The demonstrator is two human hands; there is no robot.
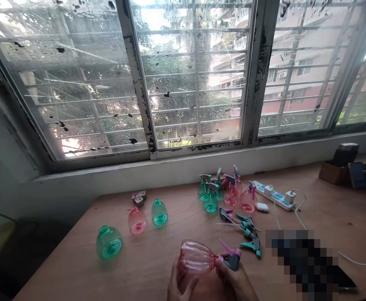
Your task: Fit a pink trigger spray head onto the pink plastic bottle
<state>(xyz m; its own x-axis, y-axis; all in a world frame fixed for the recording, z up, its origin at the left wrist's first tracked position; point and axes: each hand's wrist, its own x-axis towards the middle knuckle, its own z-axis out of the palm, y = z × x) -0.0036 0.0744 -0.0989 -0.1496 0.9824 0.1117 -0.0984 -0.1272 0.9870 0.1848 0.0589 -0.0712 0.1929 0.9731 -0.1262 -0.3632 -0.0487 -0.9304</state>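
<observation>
A clear pink spray bottle (197,257) lies sideways in the air between my hands, its base to the left. My left hand (183,284) is wrapped round the base end. At the neck, my right hand (233,278) grips the grey-and-pink trigger head (232,260) and its collar; whether the collar is fully seated cannot be seen. Just beyond my right hand lie several loose trigger heads (248,228), grey with green or pink parts and thin tubes. To the left stand headless bottles: a green one (109,243), a pink one (137,221) and another green one (159,213).
Green and pink bottles with trigger heads (223,192) cluster near the window wall. A white power strip (273,195) with plugs and cables, a white case (262,207), a pixelated dark object (311,263), small dark boxes (138,198) and a cardboard box (331,172) are about the table.
</observation>
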